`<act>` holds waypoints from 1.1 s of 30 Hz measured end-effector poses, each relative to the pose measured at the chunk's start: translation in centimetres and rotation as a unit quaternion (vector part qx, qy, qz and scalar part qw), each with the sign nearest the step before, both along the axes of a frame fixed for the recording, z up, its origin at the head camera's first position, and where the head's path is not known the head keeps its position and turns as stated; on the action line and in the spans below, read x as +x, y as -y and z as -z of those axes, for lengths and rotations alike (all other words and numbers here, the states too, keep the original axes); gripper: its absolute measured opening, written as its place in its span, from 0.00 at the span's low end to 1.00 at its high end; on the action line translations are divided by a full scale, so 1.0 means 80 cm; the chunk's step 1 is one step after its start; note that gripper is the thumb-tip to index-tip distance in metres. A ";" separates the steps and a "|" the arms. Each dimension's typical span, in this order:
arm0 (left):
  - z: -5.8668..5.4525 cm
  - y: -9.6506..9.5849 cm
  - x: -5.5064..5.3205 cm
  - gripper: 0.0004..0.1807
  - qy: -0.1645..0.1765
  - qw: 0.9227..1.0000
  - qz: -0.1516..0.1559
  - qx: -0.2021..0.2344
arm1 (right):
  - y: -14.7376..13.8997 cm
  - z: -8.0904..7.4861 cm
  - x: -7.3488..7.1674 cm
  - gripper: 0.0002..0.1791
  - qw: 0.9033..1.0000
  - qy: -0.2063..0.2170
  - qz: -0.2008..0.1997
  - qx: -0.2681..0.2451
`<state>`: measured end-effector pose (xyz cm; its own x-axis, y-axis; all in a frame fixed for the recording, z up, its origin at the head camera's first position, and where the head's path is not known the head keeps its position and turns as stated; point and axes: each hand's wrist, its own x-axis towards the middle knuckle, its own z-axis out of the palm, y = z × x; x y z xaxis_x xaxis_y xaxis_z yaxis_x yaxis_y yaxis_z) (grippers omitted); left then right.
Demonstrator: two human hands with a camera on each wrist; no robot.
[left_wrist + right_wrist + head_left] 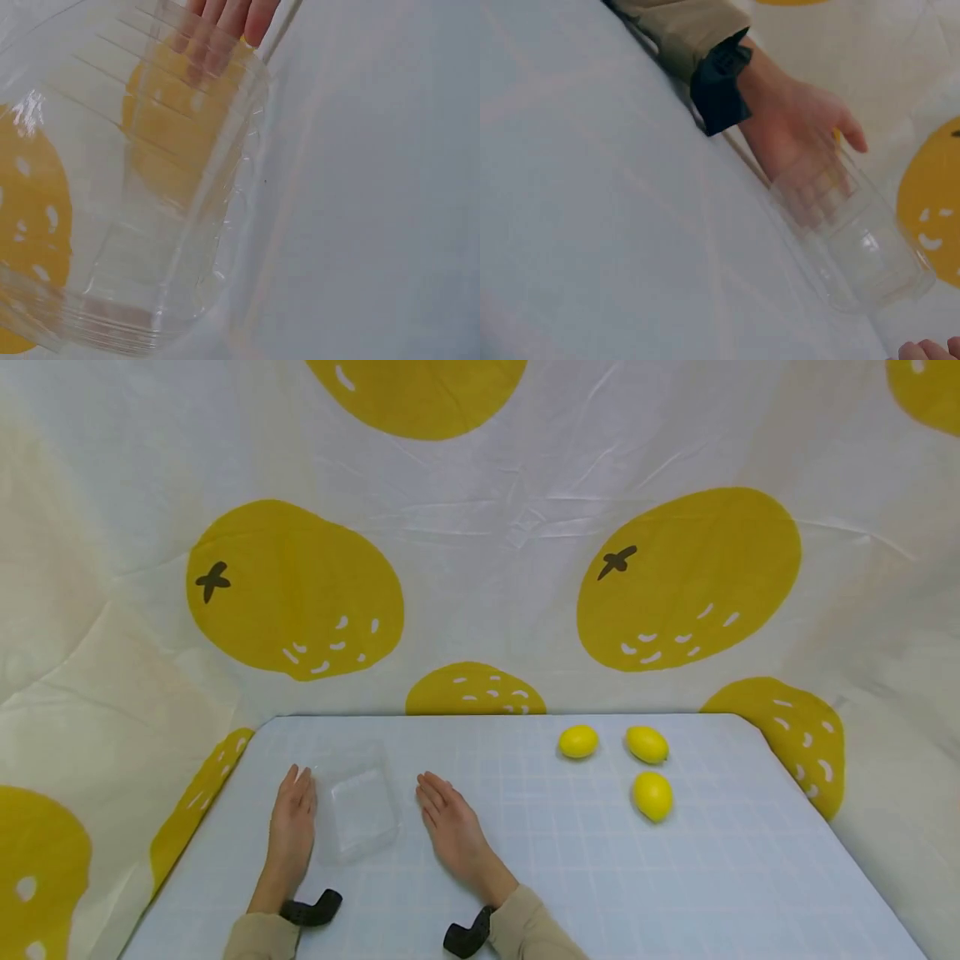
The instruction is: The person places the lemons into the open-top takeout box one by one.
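A clear plastic container sits on the left part of the table, its see-through walls filling much of the left wrist view. Along its left side lies my left hand, fingers straight and close to the wall, palm turned toward the container. My right hand rests to the right of the container with a gap between them, its fingers straight and together, pointing forward and left. Both hands hold nothing. The right wrist view shows the left palm partly through the clear plastic.
Three yellow lemons lie at the back right: one lemon on the left, a second lemon beside it and a third lemon nearer. A pale checked cloth covers the table. Behind hangs a fruit-printed curtain.
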<state>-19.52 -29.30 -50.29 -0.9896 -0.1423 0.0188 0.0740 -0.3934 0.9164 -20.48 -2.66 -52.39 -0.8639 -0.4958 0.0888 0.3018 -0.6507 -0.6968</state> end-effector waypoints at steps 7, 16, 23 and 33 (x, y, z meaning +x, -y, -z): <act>0.014 -0.002 0.007 0.35 -0.059 0.996 0.066 0.020 | 0.011 0.010 0.007 0.34 0.994 -0.063 -0.042 0.077; 0.020 -0.028 0.013 0.35 -0.034 0.996 0.038 -0.067 | 0.012 0.010 0.013 0.34 0.988 -0.092 -0.040 0.118; 0.025 -0.043 0.009 0.41 -0.054 0.997 0.029 -0.055 | 0.013 0.009 0.019 0.34 0.989 -0.078 -0.019 0.124; 0.022 -0.066 0.016 0.44 -0.038 0.994 0.028 -0.094 | 0.000 0.006 0.030 0.35 0.984 -0.082 0.003 0.156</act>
